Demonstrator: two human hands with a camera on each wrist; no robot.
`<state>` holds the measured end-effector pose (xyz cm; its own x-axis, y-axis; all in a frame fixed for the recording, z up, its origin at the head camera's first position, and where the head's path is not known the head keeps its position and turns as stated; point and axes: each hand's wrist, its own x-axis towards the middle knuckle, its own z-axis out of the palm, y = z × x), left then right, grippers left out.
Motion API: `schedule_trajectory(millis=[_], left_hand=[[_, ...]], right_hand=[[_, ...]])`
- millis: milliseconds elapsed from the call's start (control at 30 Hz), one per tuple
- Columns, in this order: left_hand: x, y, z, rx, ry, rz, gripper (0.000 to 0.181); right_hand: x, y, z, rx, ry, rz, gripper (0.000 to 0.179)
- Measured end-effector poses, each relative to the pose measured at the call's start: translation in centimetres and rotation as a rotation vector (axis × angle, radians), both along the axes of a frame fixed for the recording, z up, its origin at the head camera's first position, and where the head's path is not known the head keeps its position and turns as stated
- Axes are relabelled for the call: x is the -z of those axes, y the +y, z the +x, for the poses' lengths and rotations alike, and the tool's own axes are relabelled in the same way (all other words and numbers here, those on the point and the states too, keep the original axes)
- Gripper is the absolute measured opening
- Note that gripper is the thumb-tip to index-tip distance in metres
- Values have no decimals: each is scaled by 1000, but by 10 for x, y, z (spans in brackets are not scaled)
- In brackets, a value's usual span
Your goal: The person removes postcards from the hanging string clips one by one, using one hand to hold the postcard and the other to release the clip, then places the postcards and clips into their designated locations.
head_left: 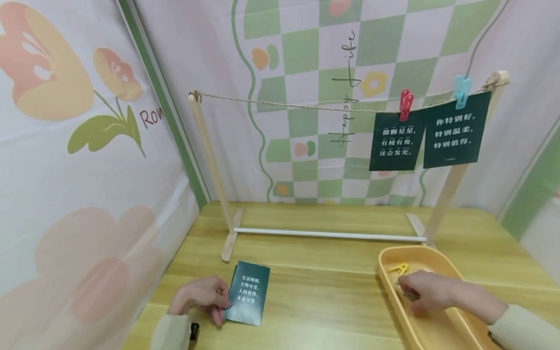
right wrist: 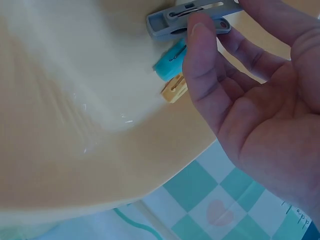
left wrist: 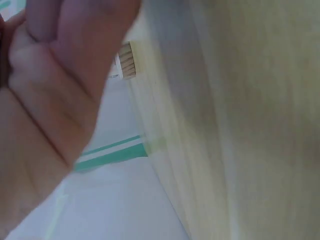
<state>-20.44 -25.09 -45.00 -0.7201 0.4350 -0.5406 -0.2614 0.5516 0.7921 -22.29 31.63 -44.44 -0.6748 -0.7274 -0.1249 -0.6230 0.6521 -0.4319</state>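
Note:
Over the orange tray (head_left: pixel 446 260), my right hand (head_left: pixel 430 291) pinches a grey clothespin (right wrist: pixel 175 22) between thumb and fingers. A blue clothespin (right wrist: pixel 170 62) and a yellow one (right wrist: pixel 175 89) lie beside it in the tray. My left hand (head_left: pixel 203 296) holds the left edge of a small stack of dark green cards (head_left: pixel 247 291) with white writing, on the table. The cards are out of sight in the left wrist view, where the left hand (left wrist: pixel 55 75) shows only in part.
A wooden stand (head_left: pixel 214 170) carries a string (head_left: pixel 284 104) across the table (head_left: pixel 323 291). At its right, a red clothespin (head_left: pixel 406 104) and a light blue clothespin (head_left: pixel 461 91) hold up two dark green cards (head_left: pixel 457 133). A patterned cloth (head_left: pixel 302 53) hangs behind.

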Motion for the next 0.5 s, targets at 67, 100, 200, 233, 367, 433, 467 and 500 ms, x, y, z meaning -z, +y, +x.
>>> schedule_trajectory(millis=[67,100,200,233,367,433,467,500], left_hand=[[2,3,1,-12,15,-43,14],[3,5,1,-18,19,-64,15],[6,7,2,-34,19,-104,14],[6,7,2,-39,17,-112,14],[7,6,1,-60,9,-142,14],[7,5,-1,-64,7,-157,15],[7,5,-2,-66,6,-165,15],[7,5,-3,-66,4,-170,16]], right_hand=[[0,-1,0,5,-20,4,32],[1,-1,0,4,-19,6,32],[3,-2,0,-5,-4,9,32],[3,-2,0,-10,-4,5,33],[6,-1,0,-38,59,-29,32],[6,-1,-1,-49,81,-46,32],[5,0,-1,-49,85,-50,32],[5,0,-1,-50,81,-52,32]])
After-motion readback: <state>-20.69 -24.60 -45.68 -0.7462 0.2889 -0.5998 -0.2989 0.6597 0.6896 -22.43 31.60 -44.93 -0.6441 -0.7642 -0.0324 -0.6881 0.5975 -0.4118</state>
